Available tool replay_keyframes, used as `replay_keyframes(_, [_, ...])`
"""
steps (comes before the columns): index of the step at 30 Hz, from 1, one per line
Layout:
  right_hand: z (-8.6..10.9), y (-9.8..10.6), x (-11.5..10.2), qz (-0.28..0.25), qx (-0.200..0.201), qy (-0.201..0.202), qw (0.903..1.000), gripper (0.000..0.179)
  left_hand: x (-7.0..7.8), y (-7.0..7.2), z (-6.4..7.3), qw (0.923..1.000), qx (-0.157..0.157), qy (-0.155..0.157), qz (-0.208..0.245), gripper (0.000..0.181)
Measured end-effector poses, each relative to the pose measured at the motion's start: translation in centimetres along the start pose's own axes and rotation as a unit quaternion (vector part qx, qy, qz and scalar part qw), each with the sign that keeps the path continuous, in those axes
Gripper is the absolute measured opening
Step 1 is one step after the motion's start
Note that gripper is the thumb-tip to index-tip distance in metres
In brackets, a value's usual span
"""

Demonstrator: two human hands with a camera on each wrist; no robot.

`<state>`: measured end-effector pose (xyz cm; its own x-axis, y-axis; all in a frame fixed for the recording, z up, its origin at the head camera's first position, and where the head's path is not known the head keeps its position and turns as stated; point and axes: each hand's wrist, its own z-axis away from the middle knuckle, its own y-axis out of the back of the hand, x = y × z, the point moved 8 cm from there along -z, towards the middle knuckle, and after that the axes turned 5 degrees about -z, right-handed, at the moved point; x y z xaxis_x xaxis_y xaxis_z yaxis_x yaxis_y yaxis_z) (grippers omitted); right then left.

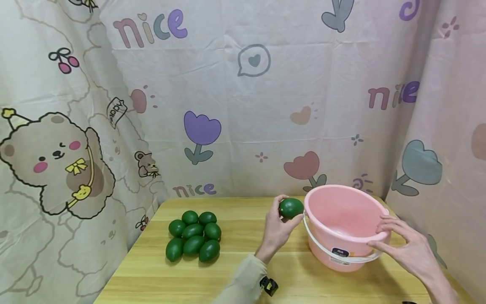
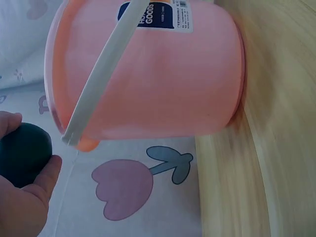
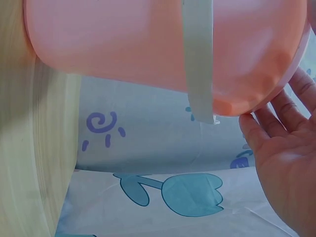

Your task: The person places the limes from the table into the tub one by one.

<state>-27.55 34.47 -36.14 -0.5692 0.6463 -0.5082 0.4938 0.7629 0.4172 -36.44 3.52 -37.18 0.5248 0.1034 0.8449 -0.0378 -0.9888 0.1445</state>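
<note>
I am in a small curtained-off nook, homely in look, though I cannot tell what building holds it. Beyond my left grip (image 1: 276, 231) hangs a pale curtain (image 1: 247, 105) printed with tulips, hearts and "nice"; well left of that grip is a cartoon bear print (image 1: 57, 164). Below both grips lies a wood-grain counter (image 1: 247, 230); between them stands a pink household bucket (image 1: 322, 236).
</note>
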Motion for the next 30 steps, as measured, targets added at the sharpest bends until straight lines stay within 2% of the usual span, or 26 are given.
replay_keyframes(12, [0.1, 0.2, 0.0, 0.0, -0.006, -0.004, 1.0, 0.047, 2.4, -3.1, -0.3, 0.9958, -0.021, -0.083, -0.034, 0.058])
replay_keyframes(16, [0.1, 0.0, 0.0, -0.004, -0.01, -0.002, 0.9999, 0.045, 2.6, -4.0, -0.2, 0.9939, -0.026, -0.095, -0.049, 0.061])
replay_keyframes(19, [0.0, 0.1, -0.1, -0.004, -0.011, -0.004, 0.9999, 0.045, 2.9, -4.5, -0.2, 0.9905, -0.031, -0.106, -0.083, 0.064])
replay_keyframes(25, [-0.1, 0.2, -0.1, 0.0, -0.012, -0.001, 0.9999, 0.048, 3.7, -5.2, -0.4, 0.9748, -0.03, -0.123, -0.184, 0.067])
replay_keyframes(28, [-0.1, 0.1, -0.1, 0.002, -0.013, -0.001, 0.9999, 0.047, 3.8, -5.4, -0.4, 0.9723, -0.032, -0.124, -0.195, 0.063])
replay_keyframes(30, [-0.1, 0.0, -0.1, 0.005, -0.013, -0.004, 0.9999, 0.046, 3.8, -5.3, -0.4, 0.9749, -0.029, -0.116, -0.188, 0.062])
